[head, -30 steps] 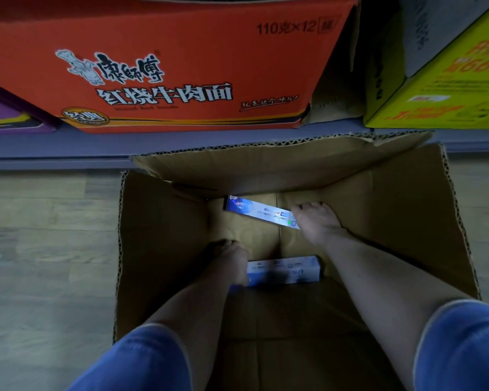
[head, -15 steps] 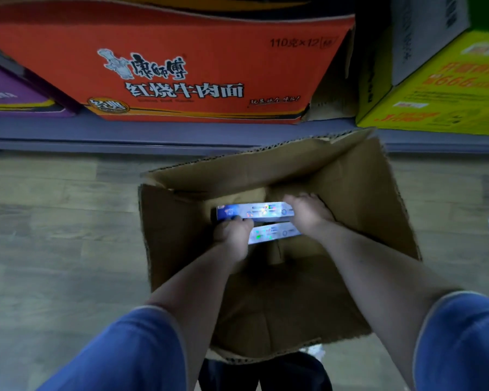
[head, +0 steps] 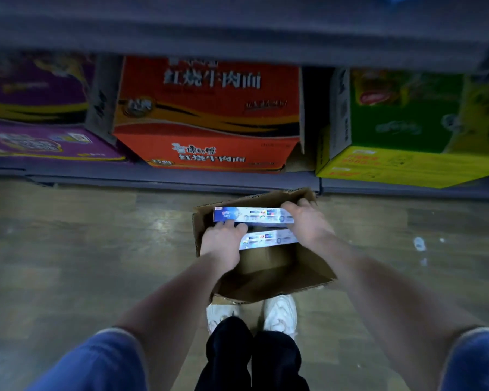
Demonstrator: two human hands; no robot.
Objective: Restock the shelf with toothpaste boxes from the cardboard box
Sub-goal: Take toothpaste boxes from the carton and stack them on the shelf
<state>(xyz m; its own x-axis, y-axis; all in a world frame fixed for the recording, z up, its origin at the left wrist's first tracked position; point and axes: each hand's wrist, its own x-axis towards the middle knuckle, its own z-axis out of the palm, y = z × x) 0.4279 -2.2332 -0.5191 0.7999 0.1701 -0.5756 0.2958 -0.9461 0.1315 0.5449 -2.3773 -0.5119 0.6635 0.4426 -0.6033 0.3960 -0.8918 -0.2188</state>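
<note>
Head view. Two toothpaste boxes are held over the open carton (head: 266,280), which stands on the floor (head: 82,249) in front of the person's shoes (head: 280,311). The upper box (head: 251,215) is gripped at its right end by the right hand (head: 305,221), fingers curled round it; the left hand (head: 223,241) has its fingers curled over the left end of the lower box (head: 268,239), fingertips touching the underside edge of the upper one. A second earlier both boxes lay apart on the carton's bottom, each under a reaching hand; they have since been lifted and brought together, one just above the other, near the carton's mouth, and the view has risen to take in the shelf (head: 237,182) with its red case (head: 209,114). Judged from this, the pick-up step is finished and transfer to the shelf comes next. No toothpaste is visible on any shelf here; the destination cannot be told.
</note>
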